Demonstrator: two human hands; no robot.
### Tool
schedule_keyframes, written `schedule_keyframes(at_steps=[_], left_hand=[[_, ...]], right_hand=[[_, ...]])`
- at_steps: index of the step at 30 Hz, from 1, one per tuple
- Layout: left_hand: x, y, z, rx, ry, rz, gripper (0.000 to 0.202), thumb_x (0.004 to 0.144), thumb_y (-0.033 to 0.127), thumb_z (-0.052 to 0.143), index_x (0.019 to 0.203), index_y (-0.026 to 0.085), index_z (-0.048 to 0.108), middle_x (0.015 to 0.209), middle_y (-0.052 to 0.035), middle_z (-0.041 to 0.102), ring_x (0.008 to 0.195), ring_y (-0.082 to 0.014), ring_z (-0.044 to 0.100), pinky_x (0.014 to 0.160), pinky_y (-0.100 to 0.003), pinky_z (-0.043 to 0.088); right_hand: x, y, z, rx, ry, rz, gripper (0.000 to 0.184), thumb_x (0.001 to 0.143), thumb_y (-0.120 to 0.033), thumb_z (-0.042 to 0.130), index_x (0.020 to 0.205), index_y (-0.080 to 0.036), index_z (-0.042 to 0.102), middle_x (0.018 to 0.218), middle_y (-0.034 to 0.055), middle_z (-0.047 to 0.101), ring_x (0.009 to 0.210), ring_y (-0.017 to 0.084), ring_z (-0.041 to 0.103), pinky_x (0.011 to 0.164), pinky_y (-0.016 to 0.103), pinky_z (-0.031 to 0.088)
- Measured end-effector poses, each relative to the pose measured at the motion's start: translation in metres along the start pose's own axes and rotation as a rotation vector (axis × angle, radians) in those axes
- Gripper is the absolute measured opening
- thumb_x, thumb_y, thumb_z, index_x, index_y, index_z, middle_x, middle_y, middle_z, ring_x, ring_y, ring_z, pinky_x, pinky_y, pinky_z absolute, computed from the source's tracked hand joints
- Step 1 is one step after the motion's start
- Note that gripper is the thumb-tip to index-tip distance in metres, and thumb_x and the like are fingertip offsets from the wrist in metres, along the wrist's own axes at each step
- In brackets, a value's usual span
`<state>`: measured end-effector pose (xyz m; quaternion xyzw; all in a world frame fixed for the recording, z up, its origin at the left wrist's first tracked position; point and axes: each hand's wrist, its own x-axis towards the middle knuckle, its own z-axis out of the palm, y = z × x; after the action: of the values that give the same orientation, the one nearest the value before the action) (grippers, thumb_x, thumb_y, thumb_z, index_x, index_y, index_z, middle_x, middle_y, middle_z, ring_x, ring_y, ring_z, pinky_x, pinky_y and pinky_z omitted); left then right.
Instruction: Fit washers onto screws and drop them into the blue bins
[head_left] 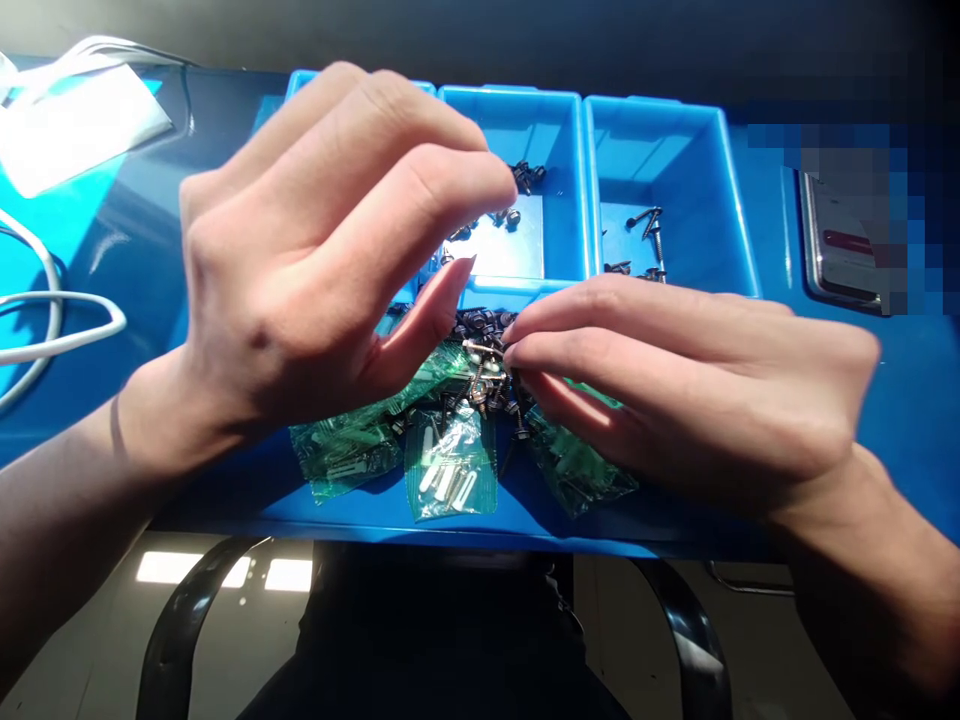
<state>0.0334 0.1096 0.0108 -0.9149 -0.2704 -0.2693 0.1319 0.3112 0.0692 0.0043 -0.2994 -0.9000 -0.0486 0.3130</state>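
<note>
My left hand (322, 230) hovers over the left and middle bins, fingers curved and the thumb apart, with nothing visible between them. Thumb and fingers of my right hand (697, 390) are pinched together at the pile of dark screws (480, 322). A screw (484, 348) meets those fingertips; the grip itself is partly hidden. Around the pile lie green-tinted clear plastic bags, one at the front (454, 465) with pale wall plugs and screws inside, another at the left (345, 455). A further bag (581, 465) is partly covered by my right hand.
Blue bins stand in a row behind the pile: a left one (300, 82) mostly hidden, a middle one (562, 190) and a right one (694, 220), the latter two holding some screws. White cables (52, 300) and a phone-like device (840, 245) lie on the blue table (825, 370).
</note>
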Motion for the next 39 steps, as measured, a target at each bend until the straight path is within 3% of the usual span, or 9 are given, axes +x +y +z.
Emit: schedule_keyframes(at_steps=[10, 17, 23, 25, 27, 29, 32, 36, 39], left_hand=[[0.000, 0.001, 0.002, 0.010, 0.000, -0.009, 0.036, 0.113, 0.024, 0.062, 0.148, 0.015, 0.062, 0.147, -0.0140, 0.075, 0.131, -0.0350, 0.077, 0.111, -0.056, 0.068], [-0.001, -0.001, -0.001, 0.011, -0.002, 0.020, 0.038, 0.114, 0.025, 0.063, 0.149, 0.012, 0.061, 0.146, -0.0164, 0.075, 0.132, -0.0354, 0.077, 0.110, -0.057, 0.068], [-0.001, -0.006, -0.002, 0.003, -0.011, 0.036, 0.038, 0.113, 0.028, 0.061, 0.149, 0.014, 0.061, 0.143, -0.0168, 0.075, 0.127, -0.0349, 0.077, 0.106, -0.058, 0.068], [-0.001, -0.005, 0.002, -0.044, 0.035, 0.038, 0.039, 0.115, 0.036, 0.060, 0.150, 0.018, 0.062, 0.143, -0.0147, 0.076, 0.132, -0.0356, 0.077, 0.109, -0.059, 0.068], [0.000, -0.002, 0.009, -0.124, 0.102, 0.004, 0.049, 0.118, 0.057, 0.055, 0.154, 0.026, 0.062, 0.148, -0.0109, 0.074, 0.147, -0.0386, 0.071, 0.117, -0.062, 0.069], [0.000, 0.003, 0.015, -0.204, 0.165, -0.055, 0.064, 0.114, 0.079, 0.048, 0.156, 0.032, 0.062, 0.152, -0.0090, 0.072, 0.161, -0.0419, 0.061, 0.122, -0.067, 0.068], [0.000, 0.013, 0.021, -0.277, 0.187, -0.125, 0.075, 0.108, 0.091, 0.050, 0.152, 0.032, 0.066, 0.150, -0.0103, 0.072, 0.166, -0.0454, 0.056, 0.123, -0.072, 0.068], [-0.005, 0.015, 0.018, -0.323, 0.179, -0.163, 0.067, 0.107, 0.086, 0.061, 0.148, 0.035, 0.070, 0.142, -0.0090, 0.076, 0.160, -0.0443, 0.063, 0.119, -0.073, 0.071], [-0.009, 0.006, 0.011, -0.244, 0.166, -0.006, 0.048, 0.112, 0.064, 0.069, 0.148, 0.033, 0.073, 0.137, -0.0049, 0.082, 0.139, -0.0370, 0.078, 0.111, -0.063, 0.075]], right_hand=[[0.000, 0.008, 0.007, -0.035, -0.024, -0.067, 0.009, 0.110, -0.016, 0.076, 0.109, -0.024, 0.072, 0.101, -0.0023, 0.081, 0.076, 0.011, 0.074, 0.056, 0.024, 0.055], [-0.001, 0.000, 0.000, -0.094, -0.008, -0.010, 0.009, 0.110, -0.019, 0.076, 0.111, -0.026, 0.072, 0.101, -0.0040, 0.084, 0.086, 0.017, 0.084, 0.061, 0.030, 0.062], [-0.001, -0.007, -0.001, -0.055, 0.029, 0.096, 0.012, 0.112, -0.018, 0.075, 0.117, -0.029, 0.075, 0.108, -0.0063, 0.086, 0.093, 0.013, 0.083, 0.074, 0.027, 0.066], [0.003, -0.008, -0.004, 0.035, 0.048, 0.188, 0.011, 0.114, -0.019, 0.073, 0.116, -0.030, 0.077, 0.109, -0.0078, 0.087, 0.095, 0.010, 0.083, 0.083, 0.025, 0.068], [0.009, -0.010, -0.009, 0.133, 0.088, 0.278, 0.011, 0.113, -0.022, 0.075, 0.109, -0.031, 0.081, 0.108, -0.0072, 0.087, 0.097, 0.010, 0.082, 0.088, 0.026, 0.068], [0.015, -0.011, -0.014, 0.238, 0.125, 0.359, 0.010, 0.107, -0.025, 0.083, 0.101, -0.033, 0.083, 0.103, -0.0048, 0.085, 0.097, 0.012, 0.081, 0.086, 0.029, 0.069], [0.017, -0.013, -0.020, 0.397, 0.106, 0.470, 0.015, 0.100, -0.022, 0.087, 0.101, -0.036, 0.081, 0.101, -0.0050, 0.085, 0.092, 0.017, 0.080, 0.078, 0.035, 0.071], [0.008, -0.013, -0.016, 0.455, 0.042, 0.503, 0.007, 0.108, -0.031, 0.077, 0.110, -0.032, 0.083, 0.108, -0.0024, 0.089, 0.090, 0.019, 0.085, 0.085, 0.035, 0.077], [0.002, -0.011, -0.010, 0.441, 0.096, 0.473, 0.007, 0.107, -0.031, 0.079, 0.111, -0.034, 0.084, 0.111, -0.0042, 0.090, 0.089, 0.021, 0.087, 0.085, 0.037, 0.080]])
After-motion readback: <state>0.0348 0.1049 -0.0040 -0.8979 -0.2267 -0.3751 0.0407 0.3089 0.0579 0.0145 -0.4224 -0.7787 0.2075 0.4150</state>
